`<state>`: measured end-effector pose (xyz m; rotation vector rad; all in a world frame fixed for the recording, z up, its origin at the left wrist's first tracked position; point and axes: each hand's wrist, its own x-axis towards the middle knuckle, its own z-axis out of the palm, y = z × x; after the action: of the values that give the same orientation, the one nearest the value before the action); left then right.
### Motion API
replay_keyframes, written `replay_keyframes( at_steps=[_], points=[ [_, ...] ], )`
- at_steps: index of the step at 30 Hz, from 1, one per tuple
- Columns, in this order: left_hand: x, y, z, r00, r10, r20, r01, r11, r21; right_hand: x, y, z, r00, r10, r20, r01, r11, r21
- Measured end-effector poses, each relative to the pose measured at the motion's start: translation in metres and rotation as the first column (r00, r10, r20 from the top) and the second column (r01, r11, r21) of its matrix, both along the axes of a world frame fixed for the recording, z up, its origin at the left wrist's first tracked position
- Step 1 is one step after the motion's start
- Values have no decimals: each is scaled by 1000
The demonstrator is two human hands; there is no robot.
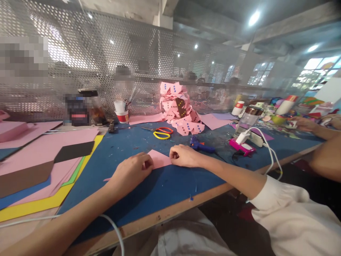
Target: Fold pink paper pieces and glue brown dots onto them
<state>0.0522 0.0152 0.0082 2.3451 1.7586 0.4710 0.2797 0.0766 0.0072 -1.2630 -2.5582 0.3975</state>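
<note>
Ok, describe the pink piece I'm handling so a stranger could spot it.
On the blue tabletop, look between the left hand and right hand. The pink piece there shows a plain face, unlike the dotted pink pile farther back.

dim ceiling (pixel 213 14), lamp (pixel 254 18) glaring above right of fingers (pixel 173 156), blown-out window (pixel 311 64) farther right, soft shadow under left hand (pixel 130 169), stretched edges, pixelated patches (pixel 23 55) beyond fingers

Smooth matt paper sheet (pixel 160 159), plastic glue gun (pixel 196 143), matt tabletop (pixel 170 181), perforated metal screen (pixel 149 53)
</note>
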Motion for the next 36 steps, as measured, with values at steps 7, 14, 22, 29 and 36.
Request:
replay_keyframes(
  at_steps=[7, 14, 22, 29, 36],
  points=[
    [-1, 1, -1, 1000, -4, -12, 5, 1000, 13, -14, 2, -4, 1000, 4, -21, -3, 1000, 26],
    [-1, -1, 0, 1000, -3, -15, 3, 1000, 4, -23, 2, -8, 997, 54, -51, -52, 998, 40],
    [-1, 1, -1, 1000, 7, -13, -7, 1000, -3, -33, -6, -2, 995, 95, -28, -94, 995, 24],
    [-2, 1, -4, 1000, 8, -24, -8, 1000, 15, -28, -5, 4, 1000, 17, 24, -16, 999, -33],
    [-3, 3, -6, 1000, -15, 3, 15, 1000, 18, -7, -3, 4, 999, -30, 25, 31, 999, -38]
  ],
)
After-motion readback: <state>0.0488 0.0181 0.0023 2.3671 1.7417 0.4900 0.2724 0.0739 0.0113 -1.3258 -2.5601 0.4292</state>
